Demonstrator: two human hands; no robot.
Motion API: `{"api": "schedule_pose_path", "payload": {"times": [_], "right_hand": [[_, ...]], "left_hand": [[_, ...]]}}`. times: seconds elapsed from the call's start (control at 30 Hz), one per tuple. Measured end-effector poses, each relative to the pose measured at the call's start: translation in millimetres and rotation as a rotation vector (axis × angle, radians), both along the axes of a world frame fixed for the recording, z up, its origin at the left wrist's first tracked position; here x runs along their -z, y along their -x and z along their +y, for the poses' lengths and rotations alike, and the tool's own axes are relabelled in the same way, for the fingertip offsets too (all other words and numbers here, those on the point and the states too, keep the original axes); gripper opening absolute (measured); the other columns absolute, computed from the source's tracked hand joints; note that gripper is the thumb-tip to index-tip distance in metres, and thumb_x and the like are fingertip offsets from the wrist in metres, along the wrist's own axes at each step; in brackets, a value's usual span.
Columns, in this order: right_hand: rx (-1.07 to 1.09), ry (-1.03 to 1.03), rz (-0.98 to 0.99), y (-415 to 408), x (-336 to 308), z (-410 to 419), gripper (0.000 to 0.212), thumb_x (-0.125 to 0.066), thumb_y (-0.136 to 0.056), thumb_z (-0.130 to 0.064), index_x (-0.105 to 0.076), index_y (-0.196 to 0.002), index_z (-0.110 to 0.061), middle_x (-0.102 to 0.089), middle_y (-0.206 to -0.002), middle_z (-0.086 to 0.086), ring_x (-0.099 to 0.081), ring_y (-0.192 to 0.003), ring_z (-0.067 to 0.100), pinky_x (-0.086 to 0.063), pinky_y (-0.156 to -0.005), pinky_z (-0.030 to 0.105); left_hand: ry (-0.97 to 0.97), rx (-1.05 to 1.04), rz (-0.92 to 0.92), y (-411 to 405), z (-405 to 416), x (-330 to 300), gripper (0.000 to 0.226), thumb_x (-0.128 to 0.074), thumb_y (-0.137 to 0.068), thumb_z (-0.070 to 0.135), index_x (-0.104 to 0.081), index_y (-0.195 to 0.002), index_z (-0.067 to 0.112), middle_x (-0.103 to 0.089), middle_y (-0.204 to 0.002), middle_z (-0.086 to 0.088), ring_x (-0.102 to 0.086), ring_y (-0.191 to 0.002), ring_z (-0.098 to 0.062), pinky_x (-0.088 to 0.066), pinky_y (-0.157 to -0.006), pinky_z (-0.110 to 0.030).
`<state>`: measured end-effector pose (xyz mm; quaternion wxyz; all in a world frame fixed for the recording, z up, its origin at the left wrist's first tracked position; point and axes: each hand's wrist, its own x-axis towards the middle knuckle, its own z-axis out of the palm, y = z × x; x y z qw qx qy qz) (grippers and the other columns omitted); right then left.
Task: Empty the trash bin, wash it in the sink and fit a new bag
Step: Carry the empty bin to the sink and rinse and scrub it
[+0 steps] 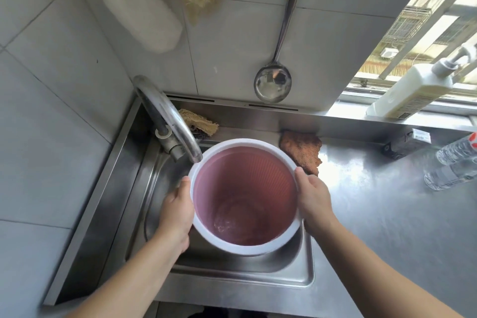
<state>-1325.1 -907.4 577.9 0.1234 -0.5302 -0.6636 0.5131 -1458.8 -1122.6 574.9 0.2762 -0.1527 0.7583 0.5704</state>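
A person held a pink bin over a steel sink with 2 bare hands, its white rim turned up toward the camera and its long axis running down and slightly away into the basin. The left hand clasped the left wall just under the rim, fingers curled round the outside and thumb against the rim. The right hand gripped the opposite wall the same way, thumb on the rim's edge. Both hands were closed on the bin, 1 on each side, about equally near it.

The bin carried no bag and no trash; a shallow pool of water appeared to lie on its bottom. The tap arched in from the back left, its spout ending just outside the rim's upper left edge, not over the opening. No stream was visible.

The emptying looked done and the washing under way. With the spout lying up and to the left of the opening, a further rinse would likely call for shifting the bin that way, or else tipping it to pour out the water.

A brown cloth lay on the counter just right of the bin, a loofah behind the tap, a ladle on the wall.
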Motion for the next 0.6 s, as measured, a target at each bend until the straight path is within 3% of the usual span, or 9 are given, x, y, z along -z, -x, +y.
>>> {"api": "schedule_pose_path", "payload": {"times": [0.07,0.13,0.2,0.27,0.33,0.4,0.47,0.53,0.6], "right_hand": [[0.028,0.019,0.021,1.4,-10.6,9.7,0.05,-0.05,-0.091,-0.052,-0.052,-0.071,-0.006,-0.047,-0.07,0.011,-0.047,-0.066,0.024,-0.043,-0.062,0.043],[0.049,0.02,0.048,6.6,-26.7,17.8,0.061,-0.054,-0.09,-0.051,-0.051,-0.077,0.009,-0.05,-0.073,0.013,-0.049,-0.067,0.025,-0.048,-0.063,0.049],[0.051,-0.019,0.061,13.3,-47.1,25.3,0.066,-0.056,-0.085,-0.051,-0.052,-0.085,0.014,-0.053,-0.071,0.011,-0.051,-0.065,0.025,-0.047,-0.06,0.046],[0.042,-0.063,0.06,19.5,-68.8,30.9,0.058,-0.055,-0.079,-0.049,-0.051,-0.077,0.008,-0.051,-0.068,0.008,-0.049,-0.063,0.023,-0.041,-0.057,0.039],[0.027,-0.082,0.064,24.9,-89.1,35.6,0.037,-0.056,-0.077,-0.041,-0.051,-0.071,-0.005,-0.045,-0.068,0.008,-0.044,-0.062,0.022,-0.036,-0.056,0.038],[-0.018,-0.111,0.067,29.1,-107.2,37.4,0.028,-0.055,-0.074,-0.033,-0.051,-0.07,-0.005,-0.043,-0.067,0.009,-0.042,-0.061,0.022,-0.034,-0.056,0.038],[-0.06,-0.16,0.067,32.1,-120.9,37.9,0.034,-0.054,-0.072,-0.028,-0.052,-0.076,0.005,-0.052,-0.069,0.008,-0.05,-0.06,0.022,-0.041,-0.055,0.039],[-0.063,-0.186,0.065,34.9,-132.8,37.3,0.022,-0.057,-0.075,-0.026,-0.066,-0.088,-0.011,-0.068,-0.083,0.0,-0.067,-0.071,0.021,-0.059,-0.062,0.041],[-0.096,-0.197,0.058,36.7,-142.3,37.2,0.017,-0.058,-0.078,-0.023,-0.071,-0.086,-0.031,-0.072,-0.084,-0.005,-0.073,-0.077,0.023,-0.063,-0.071,0.049]], "left_hand": [[-0.042,0.003,-0.032,-3.3,8.9,-4.3,0.046,-0.044,-0.098,0.055,-0.073,-0.104,0.02,-0.077,-0.093,0.0,-0.071,-0.087,-0.018,-0.047,-0.06,-0.026],[-0.08,-0.006,-0.064,-4.8,15.1,-10.0,0.047,-0.042,-0.098,0.056,-0.072,-0.105,0.021,-0.077,-0.094,0.001,-0.07,-0.086,-0.016,-0.047,-0.059,-0.026],[-0.126,-0.014,-0.1,-6.1,19.5,-17.5,0.049,-0.042,-0.094,0.061,-0.074,-0.101,0.024,-0.078,-0.092,0.003,-0.07,-0.087,-0.016,-0.048,-0.06,-0.027],[-0.175,-0.023,-0.132,-6.9,24.3,-26.1,0.05,-0.044,-0.088,0.066,-0.076,-0.092,0.027,-0.078,-0.085,0.004,-0.072,-0.084,-0.02,-0.05,-0.06,-0.029],[-0.235,-0.031,-0.165,-7.3,28.8,-34.8,0.048,-0.047,-0.086,0.065,-0.077,-0.085,0.028,-0.078,-0.081,0.002,-0.075,-0.075,-0.023,-0.054,-0.054,-0.03],[-0.305,-0.039,-0.205,-8.2,31.4,-43.2,0.042,-0.052,-0.087,0.061,-0.078,-0.083,0.028,-0.079,-0.083,-0.002,-0.076,-0.068,-0.022,-0.056,-0.054,-0.032],[-0.352,-0.035,-0.237,-10.9,31.6,-49.2,0.036,-0.056,-0.088,0.055,-0.078,-0.09,0.027,-0.079,-0.089,-0.004,-0.076,-0.072,-0.023,-0.058,-0.061,-0.035],[-0.381,-0.037,-0.277,-16.2,30.5,-53.7,0.036,-0.057,-0.089,0.05,-0.077,-0.1,0.023,-0.078,-0.097,-0.007,-0.075,-0.084,-0.028,-0.058,-0.073,-0.043],[-0.397,-0.042,-0.325,-23.9,29.3,-54.9,0.037,-0.056,-0.09,0.047,-0.075,-0.105,0.02,-0.078,-0.102,-0.009,-0.073,-0.094,-0.033,-0.055,-0.086,-0.051]]}}
